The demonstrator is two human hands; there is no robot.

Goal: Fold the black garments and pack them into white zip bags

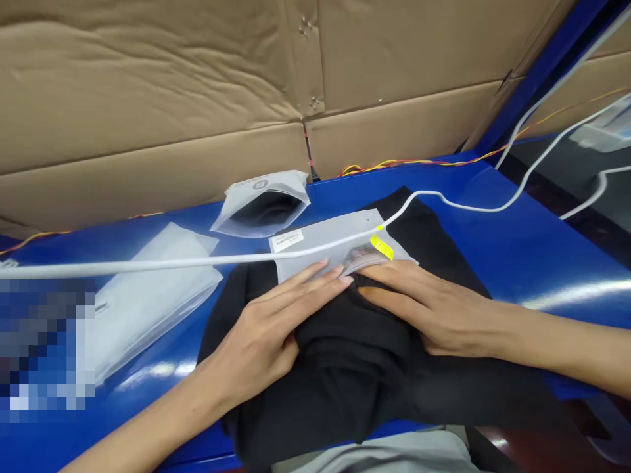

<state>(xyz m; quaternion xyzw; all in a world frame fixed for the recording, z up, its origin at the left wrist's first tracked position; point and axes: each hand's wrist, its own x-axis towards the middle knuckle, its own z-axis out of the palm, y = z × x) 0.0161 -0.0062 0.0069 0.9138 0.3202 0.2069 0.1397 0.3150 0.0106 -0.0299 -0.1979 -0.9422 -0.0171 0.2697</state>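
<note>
A black garment [345, 368] lies bunched on the blue table, hanging over its front edge. On top of it rests a frosted plastic bag [320, 243] with a white barcode label and a yellow sticker [382, 247]. My left hand [276, 322] lies with fingers stretched out across the garment and the bag's near edge. The fingers of my right hand [434, 305] reach to the bag's opening beneath the yellow sticker, their tips partly hidden there. Whether those fingertips pinch anything I cannot tell.
A white cable [148, 266] runs across the scene above the bag. Behind stands an open white pouch [271, 197] with something dark inside. Filled plastic bags [152, 302] lie at left. Brown cardboard panels [148, 85] line the back, with yellow-red wires [394, 163] along the table's rear edge.
</note>
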